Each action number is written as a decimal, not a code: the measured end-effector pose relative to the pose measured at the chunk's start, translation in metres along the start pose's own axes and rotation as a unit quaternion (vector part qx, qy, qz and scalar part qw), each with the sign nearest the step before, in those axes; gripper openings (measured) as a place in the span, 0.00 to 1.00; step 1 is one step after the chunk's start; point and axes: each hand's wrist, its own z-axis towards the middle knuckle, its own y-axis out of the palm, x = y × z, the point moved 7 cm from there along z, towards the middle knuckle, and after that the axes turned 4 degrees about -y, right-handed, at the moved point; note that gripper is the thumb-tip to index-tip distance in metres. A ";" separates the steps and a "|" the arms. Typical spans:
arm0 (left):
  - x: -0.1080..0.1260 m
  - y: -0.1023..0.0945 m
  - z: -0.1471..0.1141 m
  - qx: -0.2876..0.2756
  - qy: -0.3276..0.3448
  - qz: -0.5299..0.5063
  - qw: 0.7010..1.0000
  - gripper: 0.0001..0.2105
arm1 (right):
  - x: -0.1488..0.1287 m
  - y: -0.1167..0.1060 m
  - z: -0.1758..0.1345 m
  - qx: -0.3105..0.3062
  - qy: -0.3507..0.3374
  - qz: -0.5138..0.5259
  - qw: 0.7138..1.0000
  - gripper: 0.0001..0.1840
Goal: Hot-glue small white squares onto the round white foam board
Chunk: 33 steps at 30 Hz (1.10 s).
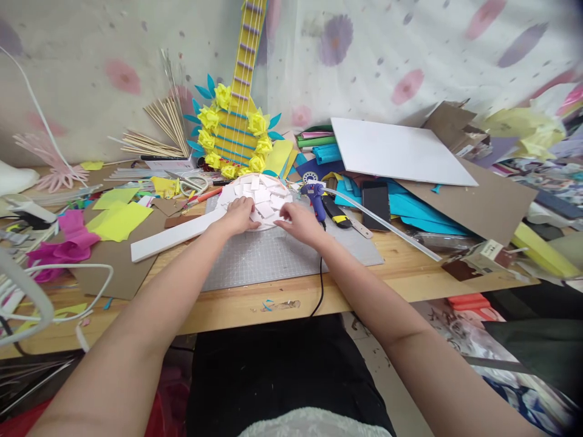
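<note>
A heap of small white foam-board pieces (262, 193) covers a rounded white shape on the grey cutting mat (255, 261). A long white strip (175, 235) runs out from it to the lower left, partly under my left forearm. My left hand (239, 215) rests on the near left side of the pieces, thumb and fingers apart. At the near right edge, my right hand (298, 223) touches the pieces with its fingers bent and parted. Some fingertips are hard to make out. A blue hot glue gun (315, 200) lies just beyond my right hand, a clear glue stick (382, 221) projecting from it.
Behind stands a yellow paper-flowered guitar model (237, 139). Scissors (194, 184) lie left of the heap. Rightward are a black-and-yellow cutter (336, 212), a phone (376, 205) and a white board (401, 152). The glue gun's black cord (320, 279) crosses the table's front edge.
</note>
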 end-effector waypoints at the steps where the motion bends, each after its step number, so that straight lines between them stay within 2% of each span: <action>1: 0.000 -0.001 0.000 0.001 0.000 -0.002 1.000 0.17 | -0.008 0.008 0.007 0.000 -0.030 0.012 0.999 0.08; 3: 0.000 -0.001 0.000 0.003 -0.002 -0.008 1.000 0.16 | -0.015 0.023 0.022 -0.016 -0.055 0.018 0.998 0.09; 6: 0.001 -0.002 -0.001 0.005 -0.003 -0.014 1.000 0.16 | -0.014 0.035 0.035 -0.064 -0.041 0.012 0.997 0.09; 11: 0.000 -0.001 0.000 -0.001 -0.001 0.000 1.000 0.16 | -0.012 0.033 0.039 -0.108 0.011 0.010 0.994 0.08; 16: 0.001 -0.001 -0.001 -0.004 -0.003 0.003 1.000 0.16 | -0.016 0.030 0.042 -0.138 0.022 -0.029 0.990 0.08; 21: 0.000 0.000 0.000 -0.008 -0.010 0.020 1.000 0.16 | -0.021 0.028 0.042 -0.152 0.009 -0.080 0.985 0.10; 28: -0.004 0.001 0.005 -0.010 0.007 0.014 1.000 0.17 | -0.024 0.030 0.039 -0.157 -0.025 -0.109 0.981 0.09; 33: -0.001 0.000 0.005 -0.020 -0.006 0.014 1.000 0.17 | -0.022 0.034 0.038 -0.160 -0.040 -0.122 0.979 0.10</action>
